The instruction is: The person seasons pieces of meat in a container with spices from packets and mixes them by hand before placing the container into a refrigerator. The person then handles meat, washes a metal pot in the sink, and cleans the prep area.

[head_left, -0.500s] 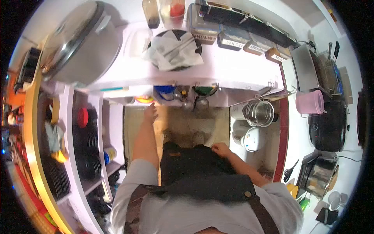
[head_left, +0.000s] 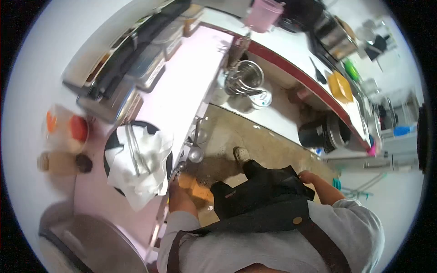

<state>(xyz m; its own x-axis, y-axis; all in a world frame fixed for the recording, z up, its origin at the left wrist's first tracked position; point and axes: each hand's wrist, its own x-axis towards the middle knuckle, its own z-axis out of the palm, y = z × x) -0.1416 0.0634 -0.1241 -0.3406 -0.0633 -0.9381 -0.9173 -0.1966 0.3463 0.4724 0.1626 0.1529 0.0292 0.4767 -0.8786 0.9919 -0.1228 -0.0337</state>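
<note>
My left hand [head_left: 175,184] is low beside the counter's front edge, close to the plate; its fingers are blurred and partly hidden, so any hold is unclear. At my right side, my right hand [head_left: 307,177] is next to the edge of the black apron [head_left: 268,186], its fingers too small and blurred to read. On the pink-white counter [head_left: 166,88] lies a black plate [head_left: 111,150] with crumpled white paper [head_left: 148,182] and metal tongs [head_left: 134,150] on top. Round metal utensils [head_left: 195,154] hang from the counter's edge near my left hand.
Labelled containers [head_left: 152,68] line the counter's back. A bottle [head_left: 61,163], a cup with red contents [head_left: 68,129] and a large pot [head_left: 86,245] stand at the left. Metal pots [head_left: 248,75] are on a low shelf. A black bin [head_left: 318,133] is at the right.
The view has turned to the right, so the counter now runs diagonally on the left. My left hand now appears beside the counter edge near the plate. More of the right-side worktop shows.
</note>
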